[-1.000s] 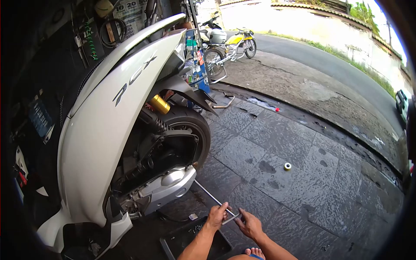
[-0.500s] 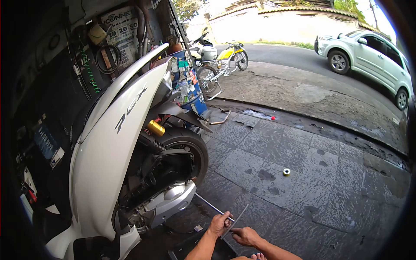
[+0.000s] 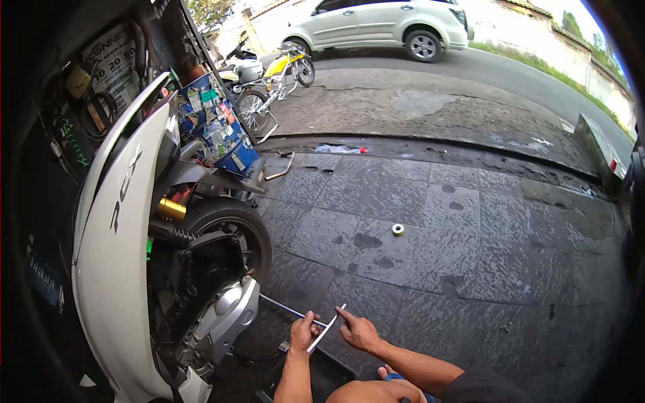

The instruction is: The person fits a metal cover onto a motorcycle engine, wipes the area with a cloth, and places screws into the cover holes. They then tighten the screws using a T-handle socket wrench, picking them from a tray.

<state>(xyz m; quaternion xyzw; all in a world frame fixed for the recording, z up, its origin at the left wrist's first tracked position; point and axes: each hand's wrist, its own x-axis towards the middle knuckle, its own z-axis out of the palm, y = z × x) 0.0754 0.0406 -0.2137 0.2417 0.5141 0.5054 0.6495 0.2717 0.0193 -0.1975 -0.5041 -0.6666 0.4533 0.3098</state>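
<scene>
A T-handle wrench (image 3: 327, 329) reaches with its long shaft from the lower engine cover (image 3: 232, 305) of a white scooter (image 3: 121, 221). My left hand (image 3: 304, 332) is closed around the shaft, just short of the crossbar. On the other side, my right hand (image 3: 361, 334) has its index finger stretched to the upper end of the crossbar, apparently touching it, while its other fingers are partly curled. The wrench's far tip is at the cover's edge; what it sits on is too small to make out. A dark tray (image 3: 339, 366) lies below my hands.
The scooter's rear wheel (image 3: 252, 232) stands at the left. A tape-like roll (image 3: 398, 230) lies on the stone tiles (image 3: 322, 235). A bent pipe (image 3: 282, 166) is near a cluttered blue drum (image 3: 238, 158). Beyond are a yellow motorbike (image 3: 279, 67) and a silver car (image 3: 376, 30) on the road.
My view has turned to the right. My right hand has shifted from beside the wrench to the crossbar's upper end, and the crossbar has turned slightly. The car has moved left along the road.
</scene>
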